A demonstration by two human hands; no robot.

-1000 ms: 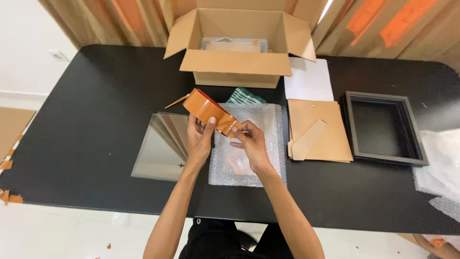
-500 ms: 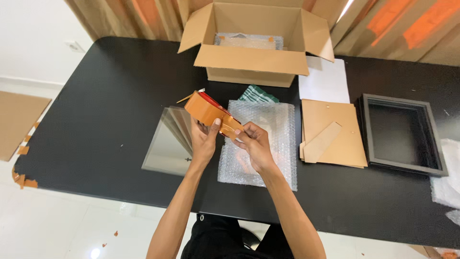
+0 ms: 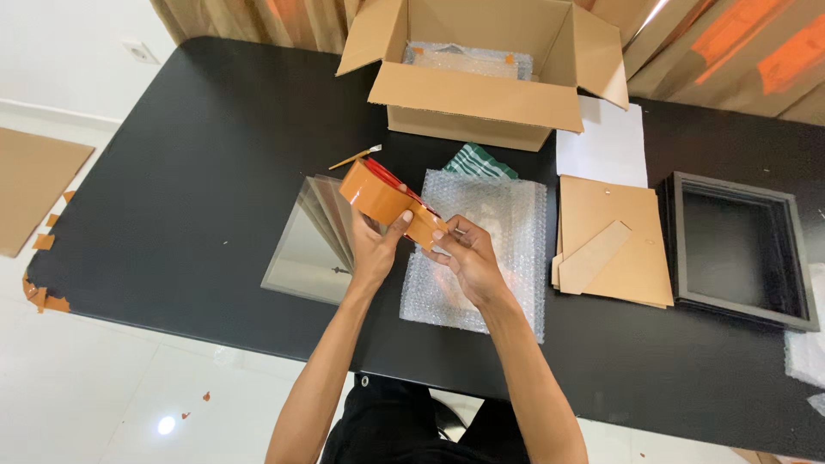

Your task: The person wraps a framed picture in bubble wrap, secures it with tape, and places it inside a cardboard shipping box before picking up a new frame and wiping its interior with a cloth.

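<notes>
From the head camera we look down on a black table, where both our hands meet over a sheet of bubble wrap. Our left hand is closed around a roll of brown tape, held up off the table and tilted, with the thumb across its outer face. Our right hand pinches at the lower edge of the roll, its fingers curled against the tape; we cannot tell whether it holds the loose end. A short strip of tape sticks out from the upper left of the roll.

Just left of our hands a pane of glass lies flat on the table, touching the bubble wrap's left edge. Beyond the wrap stands an open cardboard box with more bubble wrap inside, and a green striped item lies between box and wrap. To the right lie a white sheet, a brown backing board with a cardboard strip across it, and a black picture frame. Scraps of cardboard rest on the white floor at left.
</notes>
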